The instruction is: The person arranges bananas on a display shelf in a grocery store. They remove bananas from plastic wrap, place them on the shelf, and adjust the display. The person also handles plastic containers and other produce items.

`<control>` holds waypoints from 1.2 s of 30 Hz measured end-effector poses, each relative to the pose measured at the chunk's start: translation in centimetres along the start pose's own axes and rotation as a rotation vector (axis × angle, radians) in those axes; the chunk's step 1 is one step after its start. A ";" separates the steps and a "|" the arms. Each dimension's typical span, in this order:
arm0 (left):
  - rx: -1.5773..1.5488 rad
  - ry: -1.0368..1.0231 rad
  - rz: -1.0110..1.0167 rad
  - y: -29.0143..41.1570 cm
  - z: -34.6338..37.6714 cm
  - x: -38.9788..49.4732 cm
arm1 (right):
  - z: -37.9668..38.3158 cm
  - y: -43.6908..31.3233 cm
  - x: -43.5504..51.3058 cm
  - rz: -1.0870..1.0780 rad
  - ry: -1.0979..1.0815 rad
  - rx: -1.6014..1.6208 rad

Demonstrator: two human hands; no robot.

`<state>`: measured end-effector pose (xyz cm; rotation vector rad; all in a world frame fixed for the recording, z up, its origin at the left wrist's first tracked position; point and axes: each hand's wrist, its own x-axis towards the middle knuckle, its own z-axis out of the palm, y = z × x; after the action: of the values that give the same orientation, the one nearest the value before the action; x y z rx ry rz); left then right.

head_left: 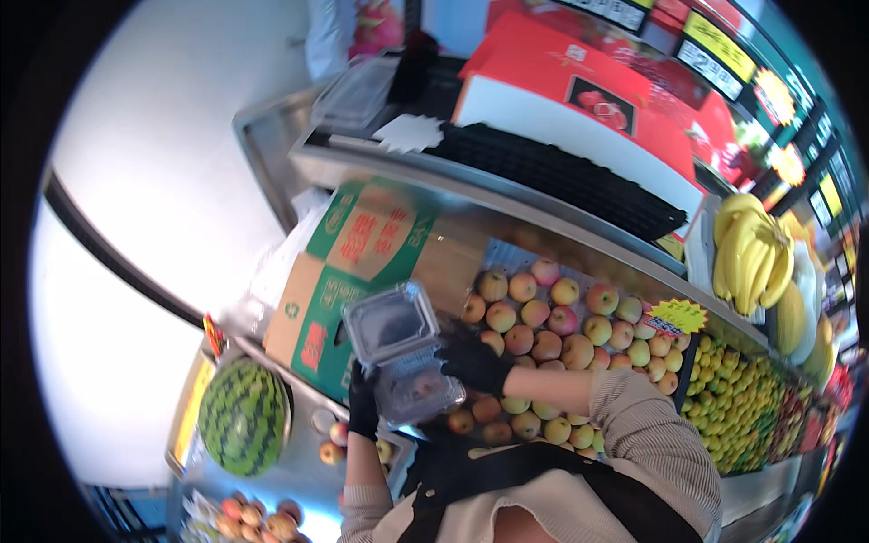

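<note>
A clear plastic clamshell container [419, 394] is spread wide, its lid [392, 324] tipped up and away from me. At its left edge, my left hand [364, 400] in a black glove grips the plastic. My right hand [475, 361], also gloved in black, has its fingers on the container's right edge near the hinge. Reddish shapes show in or through the base; glare hides which. Beneath and beyond the container lies a green and brown cardboard box [370, 244]. Loose apples [543, 332] cover the display to the right, partly under my right forearm.
A whole watermelon [244, 415] sits on the metal counter at left. Above the apples runs a metal shelf edge [489, 197], carrying a black crate [557, 183] and a red and white carton [577, 102]. Bananas [753, 251] and small green-yellow citrus fruits [730, 400] are at right.
</note>
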<state>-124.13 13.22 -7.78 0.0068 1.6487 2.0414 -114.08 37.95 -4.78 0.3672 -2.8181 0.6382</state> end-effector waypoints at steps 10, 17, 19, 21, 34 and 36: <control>0.139 0.155 -0.054 -2.2 -2.5 2.3 | -23.6 -3.3 0.9 -0.117 0.271 -0.090; 0.134 0.194 -0.083 -3.2 -2.4 2.9 | -43.6 12.2 -10.4 0.661 0.978 0.456; 0.147 0.195 -0.091 -2.9 -1.8 2.9 | -43.3 14.6 -10.5 0.780 0.815 0.846; 0.120 0.170 -0.111 -2.1 -1.5 2.5 | -42.5 16.9 -9.0 0.648 0.867 0.609; 0.004 0.124 -0.163 -6.1 -6.0 4.7 | -50.4 20.9 -2.2 0.233 1.049 0.531; 0.054 0.154 -0.147 -6.0 -6.4 4.4 | -50.6 22.5 -0.3 0.350 1.041 0.925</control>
<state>-127.71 9.85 -16.29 -0.2511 1.7419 1.9277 -112.01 80.23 30.85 -0.2842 -1.4723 1.6008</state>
